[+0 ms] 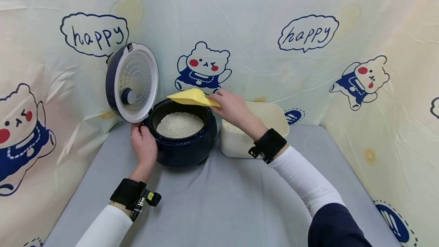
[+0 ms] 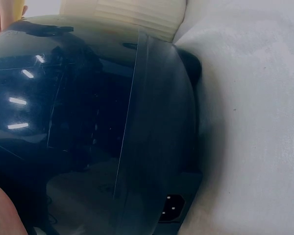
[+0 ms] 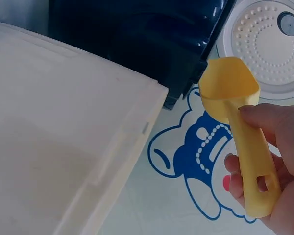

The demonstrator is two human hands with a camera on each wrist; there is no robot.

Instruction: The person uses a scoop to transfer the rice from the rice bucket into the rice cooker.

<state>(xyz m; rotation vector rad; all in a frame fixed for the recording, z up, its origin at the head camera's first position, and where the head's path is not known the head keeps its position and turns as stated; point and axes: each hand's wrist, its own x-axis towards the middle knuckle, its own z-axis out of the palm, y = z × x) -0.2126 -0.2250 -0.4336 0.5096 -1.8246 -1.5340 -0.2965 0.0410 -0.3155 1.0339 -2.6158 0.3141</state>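
Note:
A dark blue rice cooker (image 1: pixel 185 151) stands on the table with its lid (image 1: pixel 144 75) raised to the left. White rice (image 1: pixel 180 125) fills part of the pot. Over the pot's back right rim, my right hand (image 1: pixel 231 109) grips a yellow scoop (image 1: pixel 192 97) by its handle. No rice shows in the scoop's bowl in the right wrist view. My left hand (image 1: pixel 144 146) touches the cooker's left side, just under the lid near the hinge; its fingertips are hidden there. The left wrist view shows mostly the cooker's glossy side (image 2: pixel 88 112) and a sliver of that hand.
A cream rice bin (image 1: pixel 236 146) stands close to the cooker's right, partly behind my right forearm, with its inside only partly seen. A power socket (image 2: pixel 172 208) sits low on the cooker. Behind the grey-covered table (image 1: pixel 223 209) hangs a printed curtain (image 1: pixel 253 18).

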